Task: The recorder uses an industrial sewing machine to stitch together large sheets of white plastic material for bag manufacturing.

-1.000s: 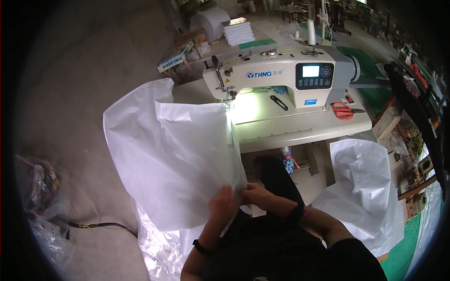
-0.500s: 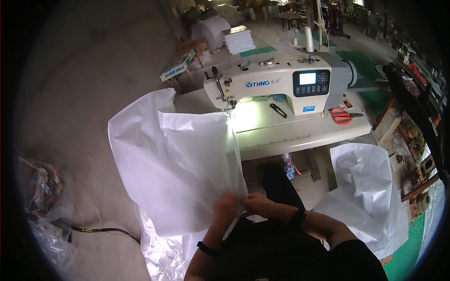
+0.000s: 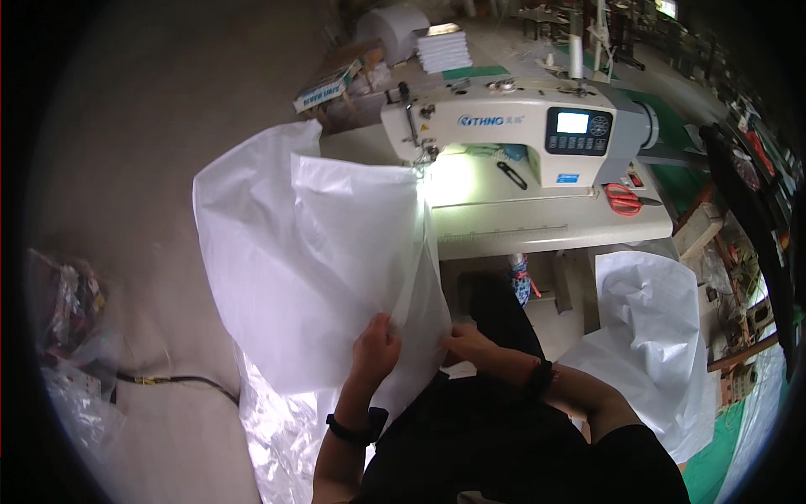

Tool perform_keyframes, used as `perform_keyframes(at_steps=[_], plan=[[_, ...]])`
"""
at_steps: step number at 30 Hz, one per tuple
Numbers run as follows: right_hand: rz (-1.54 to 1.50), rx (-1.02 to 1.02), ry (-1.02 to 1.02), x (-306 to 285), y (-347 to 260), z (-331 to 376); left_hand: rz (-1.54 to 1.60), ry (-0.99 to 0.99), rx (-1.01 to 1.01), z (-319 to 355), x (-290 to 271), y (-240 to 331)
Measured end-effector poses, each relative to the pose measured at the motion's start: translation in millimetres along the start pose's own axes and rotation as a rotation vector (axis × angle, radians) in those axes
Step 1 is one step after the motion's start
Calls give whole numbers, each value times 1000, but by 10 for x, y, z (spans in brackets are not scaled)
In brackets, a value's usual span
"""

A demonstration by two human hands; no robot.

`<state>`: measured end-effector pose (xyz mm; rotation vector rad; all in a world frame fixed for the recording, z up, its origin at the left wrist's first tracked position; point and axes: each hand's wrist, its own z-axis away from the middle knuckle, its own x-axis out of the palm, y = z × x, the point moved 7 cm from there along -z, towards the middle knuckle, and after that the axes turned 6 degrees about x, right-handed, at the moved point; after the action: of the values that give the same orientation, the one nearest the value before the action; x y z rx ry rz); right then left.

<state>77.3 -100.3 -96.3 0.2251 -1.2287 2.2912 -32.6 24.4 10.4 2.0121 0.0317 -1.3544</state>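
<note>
A large white plastic-like sheet (image 3: pixel 336 260) hangs from the sewing machine (image 3: pixel 495 126) down to my lap, its upper right corner at the lit needle area. My left hand (image 3: pixel 375 349) is closed on the sheet's lower part, the fingertips pinching a fold. At the sheet's right edge, my right hand (image 3: pixel 468 344) is closed in a pinch on the material. Silvery, crinkled material (image 3: pixel 285 437) shows below the white sheet at my left.
Red-handled scissors (image 3: pixel 624 200) and small black thread snips (image 3: pixel 511 175) lie on the machine table (image 3: pixel 546 214). Another white sheet (image 3: pixel 646 336) drapes at the right. Thread cones stand behind the machine. A black cable (image 3: pixel 185 380) runs across the floor at left.
My hands have moved apart along the sheet: the left one went up and leftward, the right one slightly right and up. The view has shifted a little.
</note>
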Motion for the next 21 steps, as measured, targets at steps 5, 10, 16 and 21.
perform_keyframes(at_steps=[5, 10, 16, 21], plan=[[1166, -958, 778, 241, -860, 625, -328, 125, 27, 320, -109, 140], [1126, -489, 289, 579, -768, 151, -439, 179, -92, 490, -285, 160], [332, 146, -125, 700, -360, -321, -391, 307, 237, 547, -540, 438], [297, 68, -283, 884, -312, 21, 69, 200, 237, 357, -523, 274]])
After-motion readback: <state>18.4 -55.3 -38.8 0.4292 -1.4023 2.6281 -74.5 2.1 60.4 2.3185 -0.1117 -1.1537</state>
